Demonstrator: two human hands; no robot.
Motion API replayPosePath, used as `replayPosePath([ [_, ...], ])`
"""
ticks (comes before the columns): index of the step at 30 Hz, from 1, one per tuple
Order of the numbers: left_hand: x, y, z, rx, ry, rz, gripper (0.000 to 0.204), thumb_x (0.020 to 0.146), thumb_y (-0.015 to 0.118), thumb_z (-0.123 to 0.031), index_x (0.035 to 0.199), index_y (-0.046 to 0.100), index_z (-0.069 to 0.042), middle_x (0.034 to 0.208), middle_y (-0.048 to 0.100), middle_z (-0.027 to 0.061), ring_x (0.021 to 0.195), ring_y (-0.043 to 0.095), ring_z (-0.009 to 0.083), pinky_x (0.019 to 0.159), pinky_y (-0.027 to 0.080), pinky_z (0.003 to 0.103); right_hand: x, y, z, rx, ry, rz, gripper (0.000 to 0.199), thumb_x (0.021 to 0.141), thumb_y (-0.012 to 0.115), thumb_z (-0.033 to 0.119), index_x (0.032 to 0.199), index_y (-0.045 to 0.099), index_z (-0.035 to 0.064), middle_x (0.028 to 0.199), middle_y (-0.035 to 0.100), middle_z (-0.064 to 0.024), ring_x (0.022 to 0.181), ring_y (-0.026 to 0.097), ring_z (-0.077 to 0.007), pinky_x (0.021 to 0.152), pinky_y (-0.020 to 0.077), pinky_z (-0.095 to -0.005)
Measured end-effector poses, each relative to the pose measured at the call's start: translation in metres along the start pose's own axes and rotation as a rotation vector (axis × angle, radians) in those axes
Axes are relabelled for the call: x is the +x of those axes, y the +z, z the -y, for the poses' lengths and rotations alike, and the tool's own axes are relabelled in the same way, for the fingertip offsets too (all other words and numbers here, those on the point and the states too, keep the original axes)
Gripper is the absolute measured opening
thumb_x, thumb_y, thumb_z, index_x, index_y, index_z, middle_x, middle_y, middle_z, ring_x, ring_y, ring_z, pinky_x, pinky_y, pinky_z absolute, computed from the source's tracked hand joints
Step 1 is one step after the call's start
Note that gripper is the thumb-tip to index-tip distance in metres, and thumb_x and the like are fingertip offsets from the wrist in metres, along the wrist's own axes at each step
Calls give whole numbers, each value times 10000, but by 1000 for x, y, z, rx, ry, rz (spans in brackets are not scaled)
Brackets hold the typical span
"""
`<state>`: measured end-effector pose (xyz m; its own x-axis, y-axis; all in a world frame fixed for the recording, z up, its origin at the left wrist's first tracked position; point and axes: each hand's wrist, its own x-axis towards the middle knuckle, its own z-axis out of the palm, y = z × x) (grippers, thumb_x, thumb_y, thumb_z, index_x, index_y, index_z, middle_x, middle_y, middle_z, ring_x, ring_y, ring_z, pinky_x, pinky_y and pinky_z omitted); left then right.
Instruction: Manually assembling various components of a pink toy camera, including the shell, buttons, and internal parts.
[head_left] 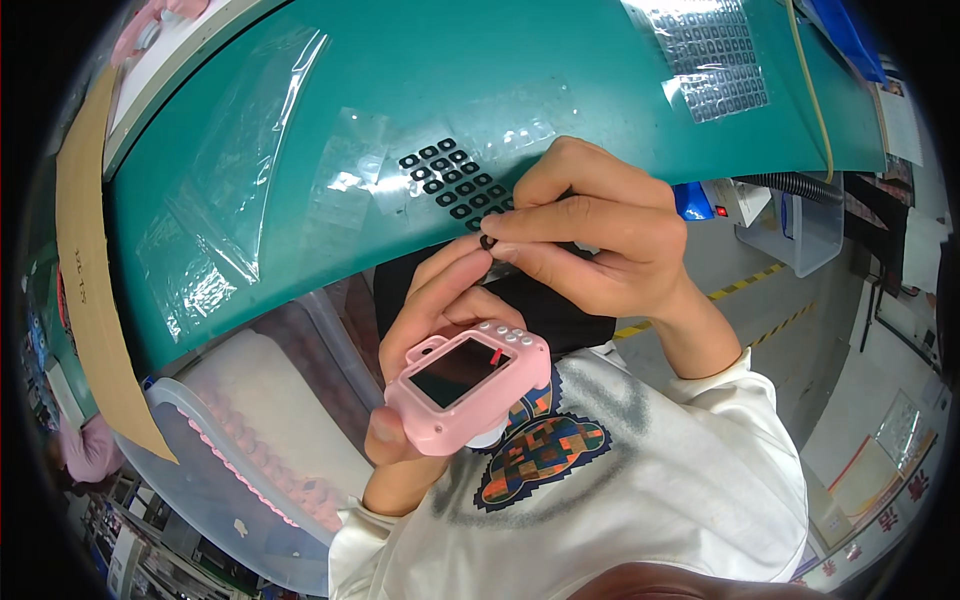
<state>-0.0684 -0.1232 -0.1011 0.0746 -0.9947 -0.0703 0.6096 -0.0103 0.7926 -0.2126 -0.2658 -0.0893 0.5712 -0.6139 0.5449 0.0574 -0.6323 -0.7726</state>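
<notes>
My left hand (pixel 408 335) is wrapped round a pink toy camera (pixel 432 432), held low in front of my chest. Its dark screen (pixel 460 373) faces up, with a small red tab at the screen's corner. Above the camera, my right hand (pixel 615 235) pinches a small black ring-shaped piece (pixel 487 242) between thumb and index finger. The left fingertips are right beside that piece; whether they touch it I cannot tell. On the green table (pixel 440 85), just beyond my hands, lies a clear sheet with several black rounded-square pieces (pixel 462 187), partly covered by the right hand.
Clear plastic bags (pixel 225 215) lie on the table's left side, and another sheet of small pieces (pixel 705 60) at the far right. Below the table edge at left stands a translucent bin (pixel 180 400) with pink items, beside a cardboard strip (pixel 95 270). A yellowish cable (pixel 812 95) crosses the right end.
</notes>
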Motion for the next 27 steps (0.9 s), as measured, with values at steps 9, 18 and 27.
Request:
replayPosePath([
  [9,4,7,-2,-214,-46,-2,1212,752,312,-867,1431,403,133,1551,303,228,884,640,299,710,518,403,-3,1,-1,108,43,-100,194,724,755,-70,904,771,3,832,615,-67,639,489,-128,550,379,-222],
  [18,13,27,-6,-335,-51,-105,1165,796,214,-857,1480,372,72,1459,469,191,675,581,214,549,404,309,0,2,-2,203,53,-179,211,697,751,-77,899,762,-18,821,608,-93,635,478,-132,551,380,-218],
  [27,14,23,-1,-490,-13,40,1191,771,222,-861,1444,399,105,1549,344,213,775,617,288,546,506,364,2,2,-2,246,34,-208,205,691,733,-73,873,753,19,869,630,-49,632,475,-106,548,377,-213],
])
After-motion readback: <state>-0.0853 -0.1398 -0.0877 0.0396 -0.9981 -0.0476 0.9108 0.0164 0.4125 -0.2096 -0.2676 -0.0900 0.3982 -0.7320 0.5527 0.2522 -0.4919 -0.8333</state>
